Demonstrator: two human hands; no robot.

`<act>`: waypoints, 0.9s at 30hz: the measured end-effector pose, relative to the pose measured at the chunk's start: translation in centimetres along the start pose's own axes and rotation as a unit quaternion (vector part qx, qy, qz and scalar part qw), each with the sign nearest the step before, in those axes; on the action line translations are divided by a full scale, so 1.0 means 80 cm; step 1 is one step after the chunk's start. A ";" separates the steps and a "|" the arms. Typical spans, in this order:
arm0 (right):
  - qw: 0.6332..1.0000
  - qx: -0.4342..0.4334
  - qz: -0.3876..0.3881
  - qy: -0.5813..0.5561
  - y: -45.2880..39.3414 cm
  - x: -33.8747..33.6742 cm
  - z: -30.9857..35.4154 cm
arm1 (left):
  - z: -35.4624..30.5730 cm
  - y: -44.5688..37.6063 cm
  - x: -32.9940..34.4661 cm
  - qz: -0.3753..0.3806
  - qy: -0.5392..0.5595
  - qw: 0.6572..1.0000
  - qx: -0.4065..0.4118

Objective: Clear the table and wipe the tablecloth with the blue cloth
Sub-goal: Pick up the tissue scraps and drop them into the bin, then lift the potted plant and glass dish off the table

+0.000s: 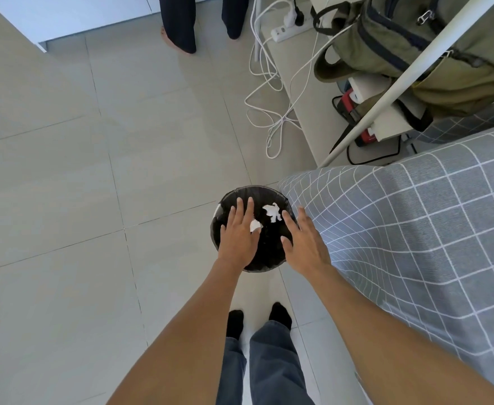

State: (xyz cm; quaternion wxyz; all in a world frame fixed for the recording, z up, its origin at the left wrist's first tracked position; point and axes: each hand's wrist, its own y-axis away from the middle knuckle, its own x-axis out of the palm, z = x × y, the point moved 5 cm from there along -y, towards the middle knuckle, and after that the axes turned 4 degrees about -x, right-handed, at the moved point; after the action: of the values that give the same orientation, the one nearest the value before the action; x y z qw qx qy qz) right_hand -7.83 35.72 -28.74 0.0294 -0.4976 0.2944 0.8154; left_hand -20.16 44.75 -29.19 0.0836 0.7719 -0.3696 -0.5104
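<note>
Pale floor tiles are surrounding a black bin [241, 266] beside the grey checked tablecloth [415, 229]. Both hands, left [240, 233] and right [305, 242], are hovering released, fingers spread, partly hiding white scraps [272, 212] inside. Blue cloth is showing nowhere.

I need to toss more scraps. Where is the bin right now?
In the head view the black-lined bin stands on the floor tiles below both hands, just left of the grey checked tablecloth.

Pale tiled floor [64, 185], white wall [64, 13], daylight
</note>
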 end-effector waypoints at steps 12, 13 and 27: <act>0.999 0.013 -0.035 0.009 0.062 -0.096 0.056 | -0.019 0.066 -0.122 -0.019 -0.175 0.984 -0.029; 0.999 0.013 -0.042 0.010 0.071 -0.110 0.064 | -0.026 0.077 -0.134 -0.021 -0.184 0.982 -0.024; 0.989 0.054 -0.126 0.058 0.229 -0.263 0.141 | -0.137 0.230 -0.261 -0.059 -0.249 0.963 0.085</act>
State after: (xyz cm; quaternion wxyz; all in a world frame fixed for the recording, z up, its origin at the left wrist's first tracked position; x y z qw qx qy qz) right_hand -12.45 31.51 0.70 0.1413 -0.5747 0.2742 0.7580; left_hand -24.08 42.56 0.37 -0.1076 0.6451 -0.3743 -0.6574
